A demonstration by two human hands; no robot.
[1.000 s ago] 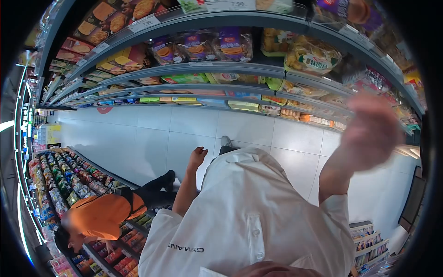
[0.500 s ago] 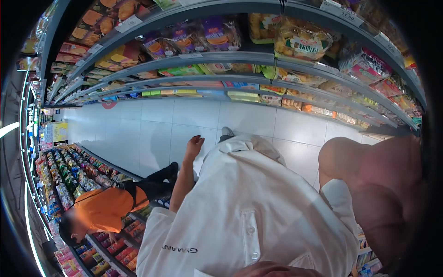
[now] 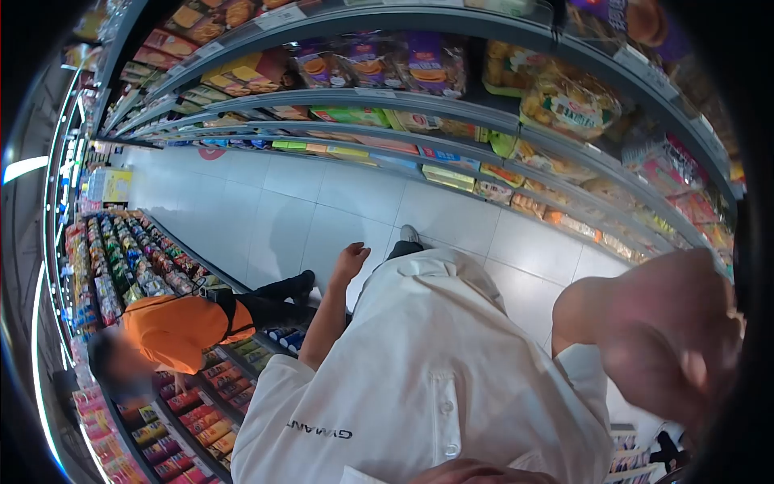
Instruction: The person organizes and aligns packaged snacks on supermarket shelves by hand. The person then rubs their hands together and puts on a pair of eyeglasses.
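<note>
My left hand (image 3: 352, 260) hangs low at my left side, over the tiled floor and close to my white shirt (image 3: 451, 347). Its fingers are loosely bent and a little apart, with nothing visible in them. My right arm (image 3: 592, 310) is raised at the right edge, bent and very near the camera. A blurred patch of skin there seems to be my right hand (image 3: 685, 355); its fingers cannot be made out, nor whether it holds anything. One of my shoes (image 3: 410, 235) shows on the floor ahead.
Shelves run across the front, carrying bagged bread (image 3: 576, 105), purple-labelled packs (image 3: 431, 60) and boxes (image 3: 250, 73). A person in an orange shirt (image 3: 177, 327) leans at a rack of colourful packets (image 3: 133, 258) on the left. Pale floor tiles (image 3: 278, 194) form the aisle.
The whole view has shifted, with the shelves now farther right and tilted. My foot shows more. My right arm has changed its pose near the camera; my left hand still hangs down.
</note>
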